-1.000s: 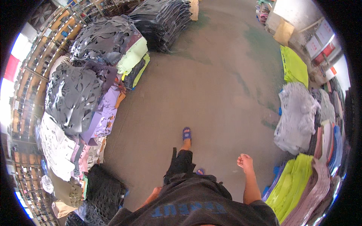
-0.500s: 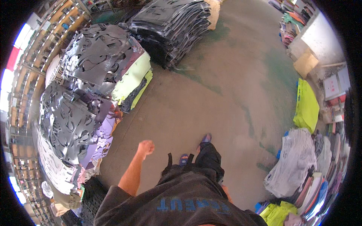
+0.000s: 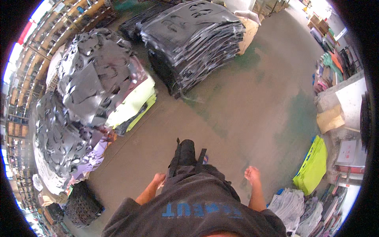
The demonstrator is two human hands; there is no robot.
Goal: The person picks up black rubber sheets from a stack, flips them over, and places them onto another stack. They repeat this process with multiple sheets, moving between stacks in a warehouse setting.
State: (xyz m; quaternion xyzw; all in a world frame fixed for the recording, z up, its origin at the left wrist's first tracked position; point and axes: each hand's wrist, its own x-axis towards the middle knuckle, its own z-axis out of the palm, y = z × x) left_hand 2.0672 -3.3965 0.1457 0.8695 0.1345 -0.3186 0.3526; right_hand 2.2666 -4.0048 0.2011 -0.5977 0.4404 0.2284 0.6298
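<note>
My left hand [image 3: 159, 179] hangs beside my left thigh with its fingers curled in, and I see nothing held in it. My right hand [image 3: 252, 174] swings out in front of my right side, loosely closed and holding nothing visible. Both hands are above the bare brown floor [image 3: 221, 130], touching none of the piles. Ahead to the left stands a tall stack of black die-cut sheets [image 3: 193, 43]. Nearer on the left are heaps of black cut-out sheet scraps [image 3: 94, 75], with pale yellow-green sheets [image 3: 134, 102] beneath.
Shelving [image 3: 23, 102] full of small items lines the left side. On the right stand a bright yellow-green sheet stack [image 3: 312, 166], grey-white sheets [image 3: 287, 207] and a tan cardboard piece [image 3: 331, 118]. Several coloured sheets [image 3: 331, 65] lie farther along the right wall. A black mesh-like pile [image 3: 83, 205] sits low left.
I have walked forward, so the black stack appears closer and the right-hand piles have slid down the view. My left hand has swung back toward my body; my right hand has swung forward into view.
</note>
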